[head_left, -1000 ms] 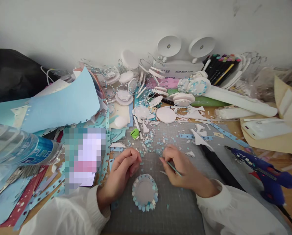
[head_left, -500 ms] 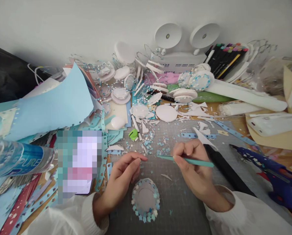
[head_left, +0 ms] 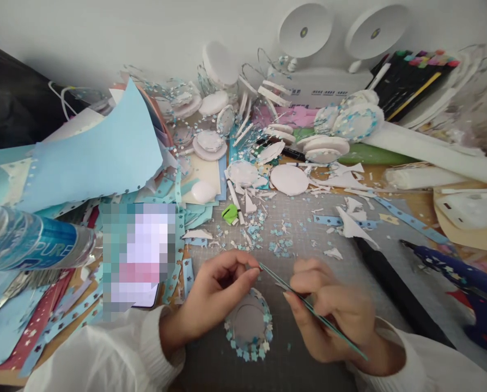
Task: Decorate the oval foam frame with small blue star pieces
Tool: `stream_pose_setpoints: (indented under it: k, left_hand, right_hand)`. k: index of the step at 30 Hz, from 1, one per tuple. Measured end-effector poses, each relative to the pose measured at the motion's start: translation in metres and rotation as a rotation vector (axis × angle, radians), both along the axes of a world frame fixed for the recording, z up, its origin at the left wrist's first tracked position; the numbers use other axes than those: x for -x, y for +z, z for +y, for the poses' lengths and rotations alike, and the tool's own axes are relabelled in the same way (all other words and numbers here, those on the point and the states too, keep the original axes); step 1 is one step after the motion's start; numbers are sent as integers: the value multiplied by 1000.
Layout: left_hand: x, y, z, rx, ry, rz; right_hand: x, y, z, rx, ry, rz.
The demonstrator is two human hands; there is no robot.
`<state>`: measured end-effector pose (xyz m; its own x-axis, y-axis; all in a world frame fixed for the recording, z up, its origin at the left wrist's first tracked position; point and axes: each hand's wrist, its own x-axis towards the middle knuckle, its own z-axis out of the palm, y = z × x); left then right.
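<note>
My right hand (head_left: 335, 310) grips teal tweezers (head_left: 275, 277), which slant down to the right across the fingers. Their tip meets the fingertips of my left hand (head_left: 221, 288). Left thumb and forefinger are pinched together there; anything between them is too small to make out. Just below lies a round white disc (head_left: 247, 324) ringed with small blue and white paper stars, its upper left partly behind my left hand. Loose blue star cut-outs (head_left: 282, 246) are scattered on the grey cutting mat (head_left: 325, 223) beyond my hands.
A water bottle (head_left: 35, 239) and a phone (head_left: 147, 296) lie left. A black tool (head_left: 399, 294) and blue glue gun (head_left: 439, 267) lie right. White discs (head_left: 289, 179), paper scraps and a small green object (head_left: 229, 214) crowd the back, near a two-headed lamp (head_left: 304, 32).
The tweezers have tilted from nearly level to steeply slanted, and their tip has come to my left fingertips. My left hand has closed into a pinch and now overlaps the disc's edge.
</note>
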<state>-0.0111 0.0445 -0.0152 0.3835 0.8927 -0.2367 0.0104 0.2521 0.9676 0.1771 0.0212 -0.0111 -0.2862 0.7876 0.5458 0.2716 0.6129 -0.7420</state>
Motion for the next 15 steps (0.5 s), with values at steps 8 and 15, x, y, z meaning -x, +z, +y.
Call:
stream_pose_setpoints:
  k: [8,15]
  left_hand:
    - [-2,0,1,-7,3,-18]
    - [0,1,2,34,58,-66]
  right_hand:
    - [0,-5,-4,-224,-7,-200]
    - [0,-1,-2,-137,-29,-82]
